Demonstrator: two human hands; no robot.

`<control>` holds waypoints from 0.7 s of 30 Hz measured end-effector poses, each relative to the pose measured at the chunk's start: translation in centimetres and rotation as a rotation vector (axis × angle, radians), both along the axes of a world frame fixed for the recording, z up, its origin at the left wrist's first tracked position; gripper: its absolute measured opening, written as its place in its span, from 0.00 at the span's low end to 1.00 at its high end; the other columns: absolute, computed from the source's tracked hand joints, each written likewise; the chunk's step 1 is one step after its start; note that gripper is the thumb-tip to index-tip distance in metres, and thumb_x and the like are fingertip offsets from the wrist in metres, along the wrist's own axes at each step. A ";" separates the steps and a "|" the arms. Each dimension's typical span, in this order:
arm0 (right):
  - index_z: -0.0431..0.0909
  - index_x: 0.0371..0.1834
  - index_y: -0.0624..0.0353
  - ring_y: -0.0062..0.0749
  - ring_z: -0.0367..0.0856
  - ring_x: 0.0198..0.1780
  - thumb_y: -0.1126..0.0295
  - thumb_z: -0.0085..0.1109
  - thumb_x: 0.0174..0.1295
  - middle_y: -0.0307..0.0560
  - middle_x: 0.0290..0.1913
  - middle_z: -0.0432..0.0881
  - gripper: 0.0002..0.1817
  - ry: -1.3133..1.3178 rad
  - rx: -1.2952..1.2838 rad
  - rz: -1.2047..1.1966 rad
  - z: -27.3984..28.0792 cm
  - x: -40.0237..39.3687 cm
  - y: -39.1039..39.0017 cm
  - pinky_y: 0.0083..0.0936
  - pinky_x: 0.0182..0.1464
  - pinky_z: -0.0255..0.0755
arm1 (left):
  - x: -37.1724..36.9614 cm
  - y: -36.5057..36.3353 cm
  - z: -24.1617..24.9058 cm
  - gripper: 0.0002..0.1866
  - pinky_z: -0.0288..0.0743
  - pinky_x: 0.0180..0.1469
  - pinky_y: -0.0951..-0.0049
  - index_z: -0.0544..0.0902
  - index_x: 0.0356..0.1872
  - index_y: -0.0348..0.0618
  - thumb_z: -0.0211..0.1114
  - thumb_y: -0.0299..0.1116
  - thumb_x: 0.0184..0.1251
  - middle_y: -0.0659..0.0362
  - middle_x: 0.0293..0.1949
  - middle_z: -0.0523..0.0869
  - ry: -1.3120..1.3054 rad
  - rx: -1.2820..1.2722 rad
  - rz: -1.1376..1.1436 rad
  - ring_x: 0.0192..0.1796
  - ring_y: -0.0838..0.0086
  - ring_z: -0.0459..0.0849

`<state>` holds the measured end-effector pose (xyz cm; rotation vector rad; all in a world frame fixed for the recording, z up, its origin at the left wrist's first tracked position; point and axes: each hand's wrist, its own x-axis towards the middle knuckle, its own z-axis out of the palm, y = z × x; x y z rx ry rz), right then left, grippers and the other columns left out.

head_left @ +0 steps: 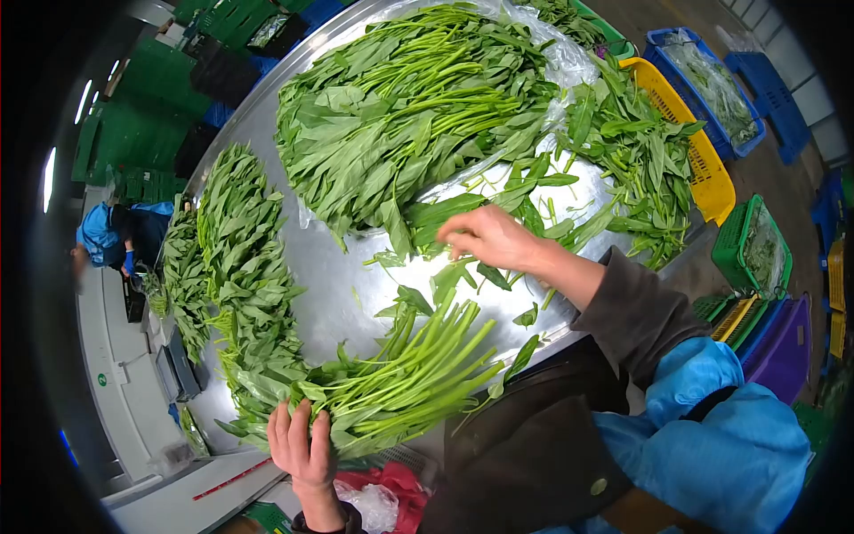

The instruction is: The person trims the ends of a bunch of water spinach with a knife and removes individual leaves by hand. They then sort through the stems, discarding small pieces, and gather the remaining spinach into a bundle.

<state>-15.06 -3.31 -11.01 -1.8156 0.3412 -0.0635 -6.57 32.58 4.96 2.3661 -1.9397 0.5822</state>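
A bunch of leafy greens [409, 374] with long pale stems lies at the near edge of the metal table [325, 285]. My left hand [302, 440] has its fingers wrapped over the leafy end of that bunch. Over the loose leaves at the table's middle is my right hand [485, 238], its fingers curled together; what they hold, if anything, is too small to tell. A large pile of greens [418, 98] rests beyond it on clear plastic. Along the table's left side runs a row of stacked bunches [245, 249].
Loose stems and leaves [645, 160] heap at the right, beside a yellow basket [689, 133]. Blue crates [707, 89] and a green crate [752, 249] stand on the floor beyond. At the far left is a person in blue [107, 236]. A red bag [391, 485] sits below the table edge.
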 end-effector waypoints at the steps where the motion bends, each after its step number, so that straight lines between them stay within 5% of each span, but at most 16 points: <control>1: 0.84 0.43 0.58 0.32 0.85 0.40 0.63 0.57 0.62 0.48 0.36 0.87 0.13 0.002 0.001 -0.002 -0.1 0.7 1.1 0.30 0.42 0.76 | 0.0 -0.1 0.1 0.14 0.77 0.46 0.48 0.78 0.44 0.42 0.64 0.23 0.55 0.47 0.43 0.83 0.002 0.001 -0.002 0.45 0.47 0.82; 4: 0.84 0.39 0.58 0.28 0.83 0.37 0.64 0.56 0.62 0.47 0.35 0.86 0.11 -0.627 0.107 -0.096 -0.4 3.4 5.0 0.31 0.39 0.74 | 0.7 -0.4 0.0 0.17 0.76 0.50 0.50 0.77 0.47 0.37 0.64 0.26 0.55 0.45 0.45 0.83 0.045 -0.038 -0.016 0.48 0.47 0.82; 6: 0.83 0.35 0.60 0.28 0.80 0.34 0.63 0.56 0.63 0.45 0.33 0.85 0.12 -0.227 0.318 0.500 -1.3 4.1 5.8 0.31 0.38 0.73 | 1.3 -0.5 -0.6 0.18 0.76 0.50 0.51 0.77 0.48 0.36 0.65 0.27 0.54 0.44 0.45 0.83 0.089 -0.063 -0.002 0.48 0.47 0.82; 7: 0.83 0.35 0.60 0.28 0.80 0.34 0.63 0.56 0.63 0.45 0.33 0.85 0.12 -0.226 0.320 0.498 -1.9 3.8 5.9 0.31 0.38 0.73 | 1.7 -0.4 -0.9 0.19 0.76 0.50 0.51 0.77 0.48 0.35 0.66 0.28 0.53 0.44 0.45 0.83 0.129 -0.091 0.022 0.47 0.47 0.82; 9: 0.82 0.30 0.63 0.27 0.76 0.30 0.58 0.54 0.65 0.46 0.28 0.82 0.17 0.067 0.639 0.099 -3.1 2.5 5.4 0.30 0.35 0.71 | 2.0 0.1 -1.3 0.23 0.77 0.49 0.55 0.77 0.49 0.33 0.69 0.28 0.49 0.43 0.45 0.83 0.133 -0.081 0.054 0.46 0.48 0.83; 11: 0.81 0.27 0.63 0.29 0.76 0.30 0.57 0.54 0.65 0.48 0.27 0.80 0.19 0.074 0.127 -0.046 -3.5 1.4 1.6 0.32 0.36 0.71 | 1.5 0.2 -1.6 0.20 0.77 0.46 0.57 0.80 0.44 0.32 0.65 0.27 0.47 0.45 0.43 0.83 0.219 -0.141 0.172 0.43 0.49 0.83; 13: 0.81 0.28 0.61 0.31 0.79 0.32 0.55 0.53 0.65 0.51 0.27 0.81 0.20 0.200 0.030 -0.191 -3.7 0.7 -1.1 0.34 0.38 0.71 | 1.6 0.6 -1.9 0.22 0.77 0.46 0.58 0.79 0.45 0.32 0.68 0.28 0.44 0.45 0.42 0.83 0.203 -0.137 0.192 0.43 0.50 0.83; 17: 0.83 0.33 0.60 0.35 0.82 0.36 0.55 0.56 0.64 0.51 0.30 0.83 0.18 0.199 -0.281 0.066 -1.9 0.2 -1.4 0.33 0.43 0.73 | 1.7 1.0 -2.5 0.26 0.77 0.47 0.60 0.79 0.47 0.32 0.71 0.27 0.39 0.44 0.42 0.83 0.253 -0.155 0.251 0.43 0.51 0.83; 19: 0.83 0.43 0.59 0.35 0.83 0.41 0.56 0.59 0.62 0.50 0.37 0.85 0.17 -0.305 -0.061 0.063 -1.3 0.7 -1.2 0.29 0.48 0.74 | 1.6 0.8 -2.6 0.27 0.77 0.47 0.61 0.79 0.48 0.32 0.73 0.27 0.40 0.44 0.42 0.83 0.336 -0.201 0.293 0.43 0.51 0.83; 20: 0.81 0.51 0.59 0.30 0.82 0.44 0.62 0.61 0.61 0.45 0.44 0.85 0.18 -0.114 0.247 0.148 -0.6 1.1 -1.5 0.23 0.51 0.73 | 1.7 0.8 -2.7 0.27 0.76 0.47 0.63 0.78 0.48 0.33 0.74 0.28 0.41 0.45 0.42 0.83 0.404 -0.228 0.321 0.43 0.52 0.83; 21: 0.81 0.51 0.59 0.30 0.82 0.44 0.62 0.61 0.61 0.45 0.44 0.85 0.18 -0.116 0.249 0.142 -1.1 1.2 -1.2 0.23 0.51 0.73 | 1.7 0.8 -2.8 0.27 0.76 0.47 0.63 0.78 0.48 0.33 0.74 0.28 0.41 0.45 0.42 0.83 0.404 -0.224 0.316 0.43 0.52 0.83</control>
